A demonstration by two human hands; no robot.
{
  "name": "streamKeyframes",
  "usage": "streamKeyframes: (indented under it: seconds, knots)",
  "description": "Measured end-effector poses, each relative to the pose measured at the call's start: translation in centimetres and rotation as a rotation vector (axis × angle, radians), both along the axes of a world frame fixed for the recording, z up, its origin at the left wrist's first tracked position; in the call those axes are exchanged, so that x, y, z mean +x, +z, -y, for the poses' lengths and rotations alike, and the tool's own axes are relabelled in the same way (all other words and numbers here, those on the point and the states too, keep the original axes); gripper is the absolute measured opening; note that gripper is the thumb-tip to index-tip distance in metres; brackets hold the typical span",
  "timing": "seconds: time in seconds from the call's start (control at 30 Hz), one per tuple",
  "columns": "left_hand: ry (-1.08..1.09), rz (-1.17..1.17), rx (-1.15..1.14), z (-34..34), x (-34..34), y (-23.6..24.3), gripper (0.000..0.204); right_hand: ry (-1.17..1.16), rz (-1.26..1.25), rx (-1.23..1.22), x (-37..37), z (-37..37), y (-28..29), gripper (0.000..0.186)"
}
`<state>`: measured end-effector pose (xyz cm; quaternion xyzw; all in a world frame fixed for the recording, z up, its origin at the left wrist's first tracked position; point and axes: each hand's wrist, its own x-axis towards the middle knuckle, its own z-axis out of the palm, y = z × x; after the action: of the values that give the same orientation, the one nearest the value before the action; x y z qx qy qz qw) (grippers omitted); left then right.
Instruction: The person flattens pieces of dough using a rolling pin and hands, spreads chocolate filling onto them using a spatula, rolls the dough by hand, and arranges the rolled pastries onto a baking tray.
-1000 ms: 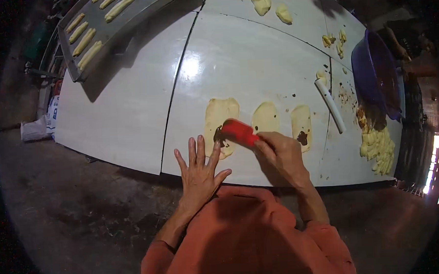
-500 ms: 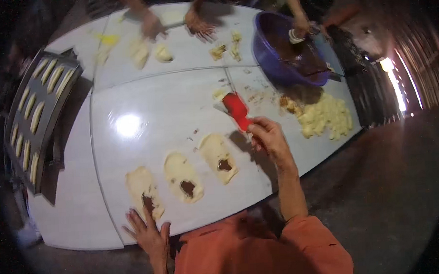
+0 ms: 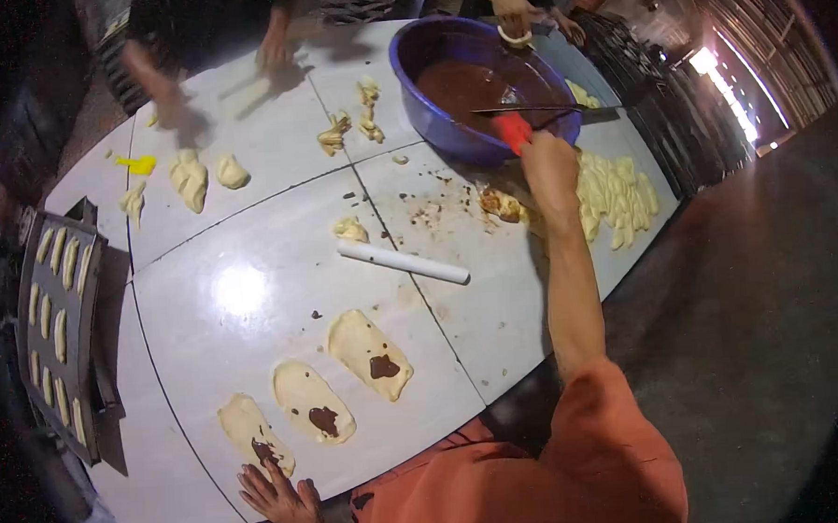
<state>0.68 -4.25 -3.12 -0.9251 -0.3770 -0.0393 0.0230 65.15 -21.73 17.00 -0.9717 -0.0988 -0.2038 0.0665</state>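
Observation:
Three flattened ovals of dough lie in a row near the table's front edge: a left one (image 3: 242, 421), a middle one (image 3: 298, 386) and a right one (image 3: 362, 339). Each carries a dark brown dab of filling near its lower end. My left hand (image 3: 282, 503) rests with fingers spread at the bottom tip of the left oval. My right hand (image 3: 552, 173) is closed round the handle of a red spatula (image 3: 513, 129). Its blade reaches over the near rim of a purple basin (image 3: 451, 137) holding brown filling (image 3: 463, 87).
A white rolling pin (image 3: 405, 262) lies mid-table. Pale dough pieces (image 3: 613, 197) sit right of my forearm. A dark tray (image 3: 88, 393) of dough sticks stands left. Across the table, another person's hands (image 3: 174, 109) blur over dough; another hand (image 3: 516, 14) holds something pale over the basin.
My right hand has carried the red spatula from mid-table up to the basin. The rolling pin now shows. The view has shifted; my left hand stays by the left oval.

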Motion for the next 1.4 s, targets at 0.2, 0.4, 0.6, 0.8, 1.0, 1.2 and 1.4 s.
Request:
streamKeyframes:
  seconds: [0.2,0.4,0.6,0.8,1.0,1.2,1.4]
  knots:
    - [-0.039,0.011,-0.012,0.3,-0.6,0.0,0.066,0.203,0.078,-0.414,0.7,-2.0,0.7,0.02]
    - [-0.047,-0.01,0.074,0.7,-1.1,-0.1,0.062,0.367,0.143,-0.521,-4.5,3.1,2.4,0.024]
    - [-0.123,0.066,0.102,0.5,-1.5,-0.4,0.058,0.214,-0.006,-0.233,-3.0,5.2,3.2,0.027]
    - [-0.087,0.023,0.031,1.2,-2.2,0.0,0.054,0.128,-0.284,0.29,-7.0,5.6,-2.6,0.046]
    - [-0.055,0.078,-0.079,2.3,-2.9,-0.3,0.062,0.161,-0.292,0.104,-6.3,5.2,-13.4,0.047]
    - [0.026,0.346,-0.055,2.9,-2.4,-1.1,0.056,0.566,-0.191,0.328,-4.6,-6.1,-12.9,0.036]
    - [0.066,0.258,-0.077,3.0,-1.9,-0.3,0.056,0.771,-0.22,0.354,1.7,-21.5,-15.8,0.034]
